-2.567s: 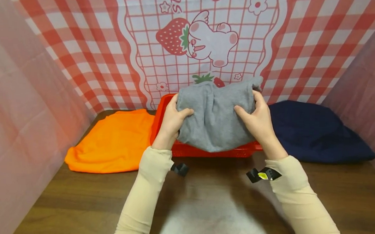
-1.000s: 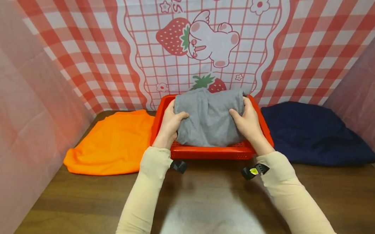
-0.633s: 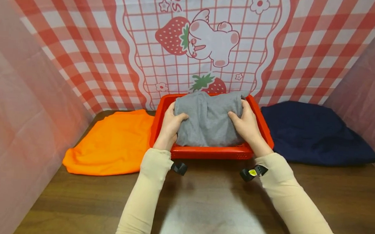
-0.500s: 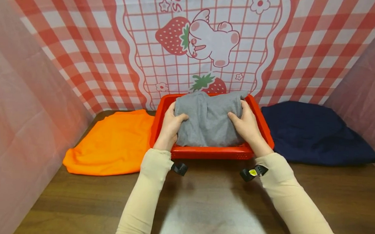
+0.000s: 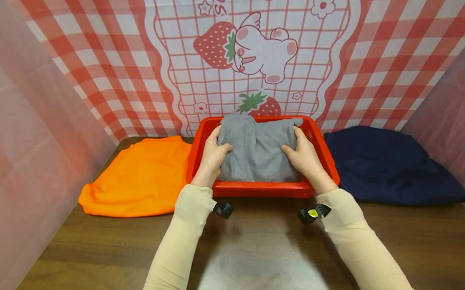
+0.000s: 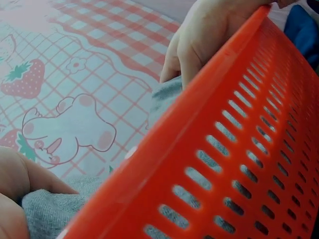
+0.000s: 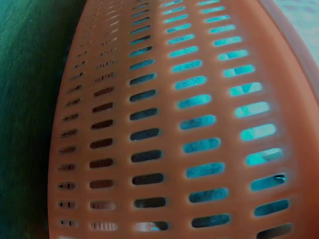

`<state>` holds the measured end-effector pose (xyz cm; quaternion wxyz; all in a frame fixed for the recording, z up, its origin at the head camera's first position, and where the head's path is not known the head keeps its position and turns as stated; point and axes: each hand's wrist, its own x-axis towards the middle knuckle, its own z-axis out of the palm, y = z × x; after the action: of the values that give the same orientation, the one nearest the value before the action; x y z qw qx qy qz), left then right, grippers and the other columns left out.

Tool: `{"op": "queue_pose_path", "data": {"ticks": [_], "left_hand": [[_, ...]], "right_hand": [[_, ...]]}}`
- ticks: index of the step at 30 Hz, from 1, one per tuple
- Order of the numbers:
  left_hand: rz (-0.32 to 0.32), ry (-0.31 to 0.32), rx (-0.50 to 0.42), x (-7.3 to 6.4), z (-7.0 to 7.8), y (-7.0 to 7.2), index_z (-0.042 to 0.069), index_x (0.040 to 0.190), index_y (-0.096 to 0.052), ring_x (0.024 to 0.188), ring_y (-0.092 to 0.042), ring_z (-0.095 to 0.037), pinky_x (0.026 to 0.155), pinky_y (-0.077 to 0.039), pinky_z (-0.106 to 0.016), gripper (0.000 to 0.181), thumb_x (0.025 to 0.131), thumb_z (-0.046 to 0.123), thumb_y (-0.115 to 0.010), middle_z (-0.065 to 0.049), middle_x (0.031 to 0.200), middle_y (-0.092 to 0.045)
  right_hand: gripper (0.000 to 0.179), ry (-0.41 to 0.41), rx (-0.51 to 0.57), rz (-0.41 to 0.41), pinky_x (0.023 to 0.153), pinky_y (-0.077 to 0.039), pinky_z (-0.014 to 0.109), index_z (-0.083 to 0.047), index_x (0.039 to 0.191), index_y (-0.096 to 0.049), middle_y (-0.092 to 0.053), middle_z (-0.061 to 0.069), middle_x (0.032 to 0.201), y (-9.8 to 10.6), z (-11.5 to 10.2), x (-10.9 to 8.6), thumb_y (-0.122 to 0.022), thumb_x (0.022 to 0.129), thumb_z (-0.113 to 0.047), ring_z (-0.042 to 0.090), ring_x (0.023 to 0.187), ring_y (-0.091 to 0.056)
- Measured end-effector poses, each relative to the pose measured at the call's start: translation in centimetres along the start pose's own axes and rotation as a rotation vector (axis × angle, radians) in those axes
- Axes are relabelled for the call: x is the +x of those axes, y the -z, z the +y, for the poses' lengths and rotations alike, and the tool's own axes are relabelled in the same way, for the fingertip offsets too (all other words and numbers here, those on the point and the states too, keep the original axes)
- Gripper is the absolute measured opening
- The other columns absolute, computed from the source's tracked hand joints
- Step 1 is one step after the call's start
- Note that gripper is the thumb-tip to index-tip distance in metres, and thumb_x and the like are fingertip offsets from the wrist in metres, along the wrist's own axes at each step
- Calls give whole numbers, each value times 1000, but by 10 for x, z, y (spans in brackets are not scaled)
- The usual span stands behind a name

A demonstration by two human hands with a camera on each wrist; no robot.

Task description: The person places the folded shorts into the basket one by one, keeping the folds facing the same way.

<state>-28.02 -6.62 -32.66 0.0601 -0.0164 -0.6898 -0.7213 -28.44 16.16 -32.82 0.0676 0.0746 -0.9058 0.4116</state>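
Observation:
A folded grey piece of clothing (image 5: 259,153) lies inside a red plastic basket (image 5: 263,189) with slotted walls. My left hand (image 5: 212,157) grips its left side, the thumb on top and the other fingers partly hidden beneath. On the opposite side my right hand (image 5: 304,155) holds the cloth in the same way, thumb on top. In the left wrist view, the left hand (image 6: 17,186) shows at lower left by the grey cloth (image 6: 50,211), and the right hand (image 6: 204,42) appears beyond the basket rim. Only the basket wall (image 7: 169,124), with cloth behind its slots, fills the right wrist view.
An orange garment (image 5: 140,177) lies flat on the wooden table (image 5: 266,252) left of the basket. On the right lies a navy garment (image 5: 389,168). A checked strawberry-print cloth (image 5: 261,46) hangs behind, and pink fabric (image 5: 28,130) walls the sides.
Both hands have lowered the grey clothing from above the basket down into it. In the last half second its far edge has dropped below the back rim, and the hands have drawn slightly closer together.

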Motion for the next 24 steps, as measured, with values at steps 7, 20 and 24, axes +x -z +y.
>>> {"op": "queue_pose_path", "data": {"ticks": [7, 20, 24], "left_hand": [[0, 9, 29, -1, 0, 0, 14, 136, -41, 115, -43, -19, 97, -36, -35, 66, 76, -13, -46, -2, 134, -44], [28, 2, 213, -2, -5, -1, 10, 135, -42, 113, -45, -19, 98, -37, -35, 61, 78, -13, -42, -6, 131, -48], [23, 60, 284, -3, -5, -1, 10, 134, -42, 115, -44, -22, 100, -37, -37, 60, 78, -12, -43, -8, 131, -47]], "right_hand": [[66, -38, -34, -44, 106, -23, 50, 2, 143, -15, -27, 27, 142, 1, -1, 1, -52, 90, -13, 40, 130, -28], [63, -95, -101, -91, 104, -27, 51, 5, 142, -16, -29, 28, 141, 0, 1, 1, -50, 90, -11, 41, 127, -32], [64, -129, -137, -134, 103, -27, 51, 6, 142, -14, -26, 28, 142, 0, 1, 0, -49, 91, -10, 41, 128, -31]]}}
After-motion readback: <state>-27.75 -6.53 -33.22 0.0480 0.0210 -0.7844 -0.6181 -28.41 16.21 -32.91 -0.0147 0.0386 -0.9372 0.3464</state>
